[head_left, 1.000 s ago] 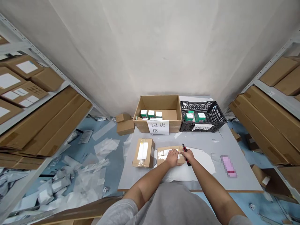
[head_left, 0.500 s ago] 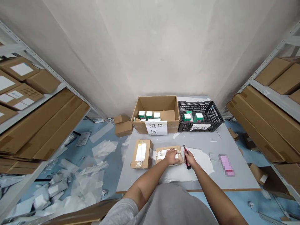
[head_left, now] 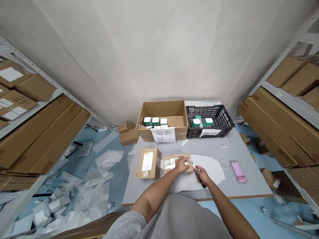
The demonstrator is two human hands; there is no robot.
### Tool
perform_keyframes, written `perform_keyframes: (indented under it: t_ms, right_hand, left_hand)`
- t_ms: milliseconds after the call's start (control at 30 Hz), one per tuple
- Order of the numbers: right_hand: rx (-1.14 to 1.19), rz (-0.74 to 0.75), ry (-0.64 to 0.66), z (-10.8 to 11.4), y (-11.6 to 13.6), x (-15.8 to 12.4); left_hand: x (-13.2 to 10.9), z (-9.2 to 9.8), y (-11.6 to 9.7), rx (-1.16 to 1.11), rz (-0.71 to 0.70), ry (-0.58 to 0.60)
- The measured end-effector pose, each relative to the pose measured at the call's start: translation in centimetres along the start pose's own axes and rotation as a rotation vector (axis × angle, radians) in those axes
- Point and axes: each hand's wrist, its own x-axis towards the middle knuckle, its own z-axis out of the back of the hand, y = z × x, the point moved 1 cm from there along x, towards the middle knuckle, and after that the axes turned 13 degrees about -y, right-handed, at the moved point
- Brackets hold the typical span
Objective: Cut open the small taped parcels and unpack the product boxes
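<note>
**Small cardboard box [head_left: 171, 162] under my left hand [head_left: 181, 164], cutter [head_left: 204, 185] in my right hand [head_left: 202, 176]**

The small cardboard box lies flat in front of me on the grey table [head_left: 249, 190], at the left part of a white sheet [head_left: 213, 169] and just beside a larger taped box [head_left: 142, 162].

My left hand is half curled on the top, near the right end of the box. The fingers are bent, but I cannot tell if they pinch an edge or only press down. My right hand is closed around the cutter's handle; its front end points to the right end of the box, and I cannot see clearly whether it touches.

I judge that the box is rather light and can slide on the smooth sheet, so it needs some weight from the left palm. The cardboard should be stiff along the edges and softer in the middle of the top, where hard pressing could dent it. What is inside is hidden, so I would treat it as fragile. The best hold, I think, is across the two long sides, toward the left end, with the fingers away from the blade. The cutter is narrow and firm, and it is best taken by the handle, far behind the blade.
</note>
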Motion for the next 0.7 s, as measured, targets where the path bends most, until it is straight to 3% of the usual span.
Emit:
perform_keyframes:
  t_ms: [200, 500, 700]
  right_hand:
    - [0.016, -0.002, -0.012, -0.4, -0.3, 0.3]
    - [0.044, -0.132, -0.010, -0.4, 0.2, -1.8]
    - [0.068, -0.126, -0.030, -1.2, 0.9, -1.2]
  left_hand:
    - [0.0, 0.2, 0.0, -0.003, 0.010, -0.009]
    - [-0.1, 0.1, -0.1, 0.009, 0.012, 0.003]
    - [-0.1, 0.2, -0.1, -0.015, 0.007, 0.007]
